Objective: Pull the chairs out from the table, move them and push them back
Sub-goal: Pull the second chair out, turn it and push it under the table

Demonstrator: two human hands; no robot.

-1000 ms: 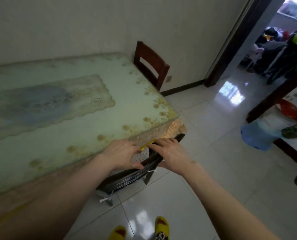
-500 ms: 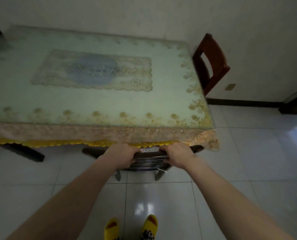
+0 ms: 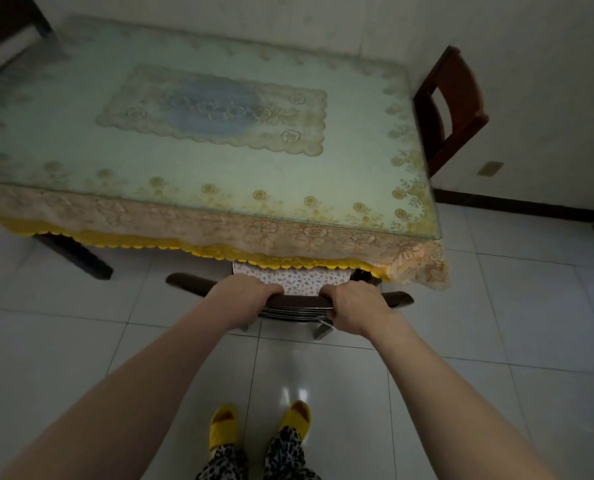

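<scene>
A dark wooden chair (image 3: 300, 299) stands at the near side of the table (image 3: 219, 174), its curved top rail just outside the yellow-fringed cloth edge. A patterned seat cushion (image 3: 299, 280) shows between rail and cloth. My left hand (image 3: 245, 299) and my right hand (image 3: 352, 306) both grip the top rail, about a shoulder's width apart. A second brown chair (image 3: 451, 105) stands at the table's right end, against the wall. Part of a third dark chair (image 3: 1, 32) shows at the far left corner.
The table has a glass top over a flowered cloth with a blue lace mat (image 3: 216, 109) in the middle. A dark table leg (image 3: 77, 254) stands at the left. White glossy tiles (image 3: 496, 341) lie around me. My feet in yellow slippers (image 3: 259, 424) stand behind the chair.
The view has swung from the table's corner to face its long side. Both hands went from resting on the chair rail to gripping it, and the chair has come out a little, showing the cushion.
</scene>
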